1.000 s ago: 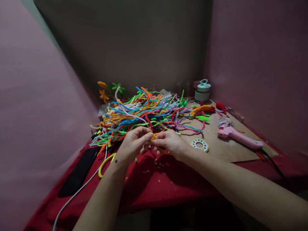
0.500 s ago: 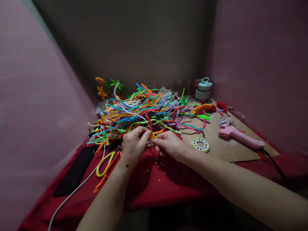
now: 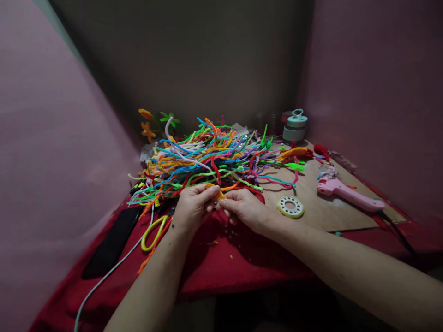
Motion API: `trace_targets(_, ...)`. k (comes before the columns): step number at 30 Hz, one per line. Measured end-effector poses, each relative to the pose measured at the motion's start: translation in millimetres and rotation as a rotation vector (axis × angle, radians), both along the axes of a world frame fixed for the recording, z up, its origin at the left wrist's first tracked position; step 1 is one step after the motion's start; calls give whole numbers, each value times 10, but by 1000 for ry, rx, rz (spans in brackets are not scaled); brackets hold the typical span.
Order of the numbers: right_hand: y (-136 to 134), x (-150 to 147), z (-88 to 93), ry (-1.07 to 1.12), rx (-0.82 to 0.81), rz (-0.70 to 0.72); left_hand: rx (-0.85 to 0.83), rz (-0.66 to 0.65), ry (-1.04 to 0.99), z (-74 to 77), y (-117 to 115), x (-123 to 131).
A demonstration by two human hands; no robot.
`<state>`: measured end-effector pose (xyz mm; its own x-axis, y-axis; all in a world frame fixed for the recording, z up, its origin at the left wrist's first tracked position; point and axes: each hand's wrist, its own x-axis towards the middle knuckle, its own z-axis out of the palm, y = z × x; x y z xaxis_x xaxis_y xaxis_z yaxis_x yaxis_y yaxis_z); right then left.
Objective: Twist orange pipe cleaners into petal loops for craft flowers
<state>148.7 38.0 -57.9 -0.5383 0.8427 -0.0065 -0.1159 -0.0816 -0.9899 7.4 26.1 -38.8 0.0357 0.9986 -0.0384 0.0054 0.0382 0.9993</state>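
Observation:
Between my hands is a small yellow-orange fuzzy pipe cleaner piece [image 3: 220, 196], mostly covered by fingers. My left hand [image 3: 195, 203] pinches one end of it between thumb and forefinger. On the other end the thumb and fingers of my right hand [image 3: 244, 207] are closed. Just beyond my hands lies a large heap of multicoloured pipe cleaners [image 3: 197, 161]. Scissors with a yellow handle loop [image 3: 152, 234] rest left of my left wrist, partly hidden by the forearm.
A black phone [image 3: 112, 242] and a white cable [image 3: 110, 272] lie at left on the red cloth [image 3: 221, 272]. To the right, a wooden board [image 3: 318, 212] bears a tape roll [image 3: 290, 206] and a pink glue gun [image 3: 349, 193]. Behind stand a lidded bottle [image 3: 295, 127] and orange flowers [image 3: 148, 131].
My left hand has turned slightly and its grip on the yellow-orange piece has shifted, so more of it shows above the thumb. The whole view has moved a little.

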Motion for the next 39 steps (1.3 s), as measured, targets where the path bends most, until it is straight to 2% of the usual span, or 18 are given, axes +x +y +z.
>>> trace_targets(6,-34,12,1,-8,-44,34,-29,7,52,18,-3,-9)
trace_targets(11,-18,28,-28,160,-107,109,-41,11,28,44,-15,-7)
trace_targets(14,0,38,-26,210,-136,99,-69,13,43,49,-21,-6)
trace_targets(18,-3,48,23,138,-43,66,-35,10,18,39,-25,-2)
trace_targets(21,-9,44,43,40,10,33,-7,12,84,35,-33,20)
trace_targets(24,4,36,12,-56,71,8,9,36,149,41,-46,54)
trace_targets(29,22,31,-43,-167,257,-34,16,31,127,57,-63,91)
trace_targets(34,-28,18,2,-99,-6,42,13,29,94,57,-52,82)
trace_targets(39,-71,-13,-1,-93,-26,64,8,60,91,24,-31,53)
